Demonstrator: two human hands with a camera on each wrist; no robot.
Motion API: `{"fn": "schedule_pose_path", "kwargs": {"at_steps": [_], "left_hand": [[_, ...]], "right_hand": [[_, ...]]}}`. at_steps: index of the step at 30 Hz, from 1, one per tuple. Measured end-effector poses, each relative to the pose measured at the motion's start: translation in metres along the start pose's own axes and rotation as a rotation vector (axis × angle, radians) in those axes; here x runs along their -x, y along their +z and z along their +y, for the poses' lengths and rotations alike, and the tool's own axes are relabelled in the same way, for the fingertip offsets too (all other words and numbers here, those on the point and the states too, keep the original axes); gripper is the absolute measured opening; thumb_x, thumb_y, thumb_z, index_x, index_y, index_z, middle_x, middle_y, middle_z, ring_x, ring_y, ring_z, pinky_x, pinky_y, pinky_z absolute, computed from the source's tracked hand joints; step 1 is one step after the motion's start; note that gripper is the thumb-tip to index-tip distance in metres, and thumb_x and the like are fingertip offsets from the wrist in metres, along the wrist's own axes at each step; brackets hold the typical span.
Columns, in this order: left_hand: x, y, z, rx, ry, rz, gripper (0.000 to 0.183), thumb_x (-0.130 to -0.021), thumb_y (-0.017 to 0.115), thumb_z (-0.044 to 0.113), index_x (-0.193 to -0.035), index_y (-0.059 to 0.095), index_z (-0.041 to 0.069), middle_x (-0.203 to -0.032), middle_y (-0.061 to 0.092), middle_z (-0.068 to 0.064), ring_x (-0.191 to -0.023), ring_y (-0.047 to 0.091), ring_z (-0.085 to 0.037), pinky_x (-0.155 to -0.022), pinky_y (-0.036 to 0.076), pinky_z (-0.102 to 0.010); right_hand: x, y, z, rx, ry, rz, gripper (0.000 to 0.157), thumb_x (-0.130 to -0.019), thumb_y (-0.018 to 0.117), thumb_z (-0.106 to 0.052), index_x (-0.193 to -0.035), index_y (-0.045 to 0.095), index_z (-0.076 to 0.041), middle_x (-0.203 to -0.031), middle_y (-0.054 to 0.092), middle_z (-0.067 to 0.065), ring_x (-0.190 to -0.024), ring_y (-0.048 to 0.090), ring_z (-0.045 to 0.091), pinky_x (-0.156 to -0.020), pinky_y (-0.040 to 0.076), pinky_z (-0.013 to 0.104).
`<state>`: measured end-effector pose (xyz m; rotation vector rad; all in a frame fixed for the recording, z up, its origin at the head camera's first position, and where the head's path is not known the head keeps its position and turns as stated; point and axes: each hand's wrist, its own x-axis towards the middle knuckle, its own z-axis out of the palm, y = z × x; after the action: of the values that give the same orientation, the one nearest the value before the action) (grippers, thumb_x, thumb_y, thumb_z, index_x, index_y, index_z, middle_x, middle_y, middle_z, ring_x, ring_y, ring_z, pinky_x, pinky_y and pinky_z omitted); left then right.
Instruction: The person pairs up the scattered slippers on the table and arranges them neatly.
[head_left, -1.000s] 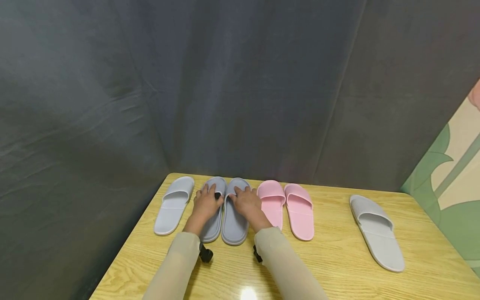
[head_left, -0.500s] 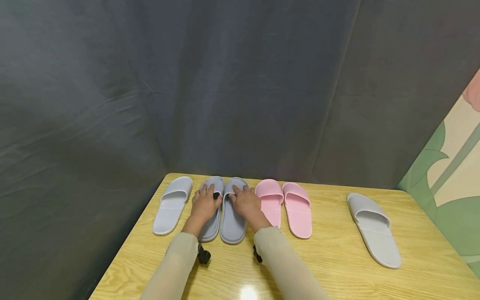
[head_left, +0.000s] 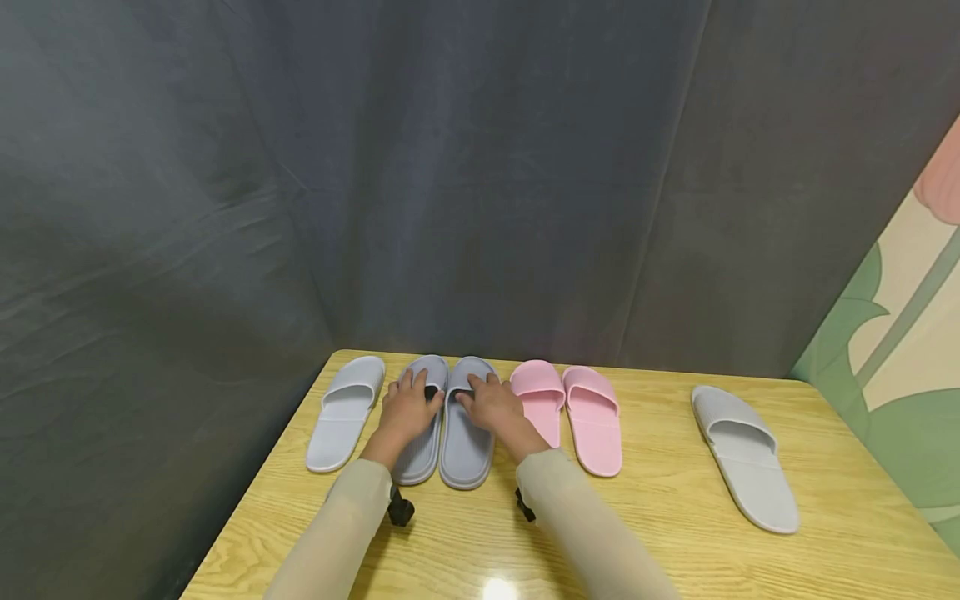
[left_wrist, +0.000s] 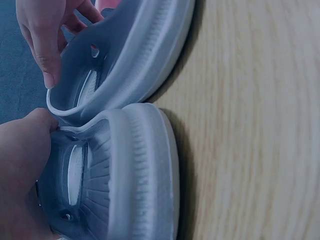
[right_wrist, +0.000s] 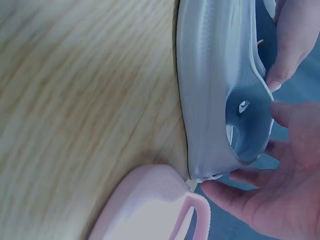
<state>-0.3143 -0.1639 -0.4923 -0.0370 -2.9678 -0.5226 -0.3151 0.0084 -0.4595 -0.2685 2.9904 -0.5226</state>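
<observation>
Two grey-blue slippers lie side by side on the wooden table (head_left: 637, 542), toes toward the curtain. My left hand (head_left: 405, 412) grips the strap of the left grey-blue slipper (head_left: 417, 458), with its thumb (left_wrist: 42, 119) at the strap's inner edge; its other fingers are mostly hidden in the left wrist view. The strap of the right grey-blue slipper (head_left: 467, 446) is held by my right hand (head_left: 495, 406). In the right wrist view its thumb (right_wrist: 283, 113) touches the strap's edge and the fingers (right_wrist: 227, 195) reach round the outer side.
A pale grey-blue slipper (head_left: 337, 433) lies to the left. Right of my hands are two pink slippers (head_left: 596, 437), the nearer one partly behind my right wrist. Far right, a single light grey slipper (head_left: 753, 479) lies slanted. A dark curtain (head_left: 480, 183) hangs behind the table.
Both hands stay almost still on the straps. The dark opening of the right grey-blue slipper shows more beside my right thumb. The head view has shifted slightly.
</observation>
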Motion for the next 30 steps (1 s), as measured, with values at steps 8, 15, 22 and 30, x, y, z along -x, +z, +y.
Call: {"fn": "schedule_pose_path", "kwargs": {"at_steps": [8,15,22,30], "left_hand": [[-0.005,-0.002,0.001,0.039,-0.026,-0.029,0.067,-0.101,0.055,0.045,-0.153,0.041,0.005,-0.157,0.035,-0.027,-0.136,0.038,-0.051,-0.105,0.037,-0.063],[-0.005,-0.010,0.003,0.029,-0.042,-0.056,0.069,-0.101,0.055,0.046,-0.154,0.040,0.004,-0.158,0.035,-0.026,-0.139,0.036,-0.049,-0.107,0.036,-0.063],[-0.004,-0.018,0.001,-0.015,-0.016,-0.019,0.068,-0.100,0.054,0.048,-0.149,0.046,0.003,-0.154,0.039,-0.027,-0.140,0.036,-0.049,-0.111,0.033,-0.061],[-0.004,-0.027,-0.002,0.000,0.001,-0.002,0.068,-0.101,0.054,0.050,-0.150,0.046,0.004,-0.156,0.037,-0.026,-0.144,0.031,-0.047,-0.114,0.027,-0.062]], "right_hand": [[0.000,-0.005,0.002,0.018,-0.020,-0.008,0.058,-0.102,0.052,-0.051,-0.150,0.051,-0.018,-0.154,0.044,0.018,-0.132,0.049,0.043,-0.104,0.045,0.054],[0.004,-0.013,0.003,0.003,-0.059,0.017,0.056,-0.101,0.056,-0.049,-0.147,0.054,-0.016,-0.152,0.046,0.019,-0.130,0.050,0.045,-0.102,0.046,0.055],[0.007,-0.020,0.006,-0.030,-0.051,0.043,0.058,-0.100,0.058,-0.048,-0.147,0.054,-0.015,-0.153,0.045,0.020,-0.132,0.049,0.047,-0.102,0.046,0.056],[0.009,-0.029,0.012,-0.036,-0.043,0.043,0.060,-0.100,0.059,-0.048,-0.149,0.052,-0.014,-0.155,0.043,0.020,-0.134,0.046,0.046,-0.104,0.045,0.056]]}}
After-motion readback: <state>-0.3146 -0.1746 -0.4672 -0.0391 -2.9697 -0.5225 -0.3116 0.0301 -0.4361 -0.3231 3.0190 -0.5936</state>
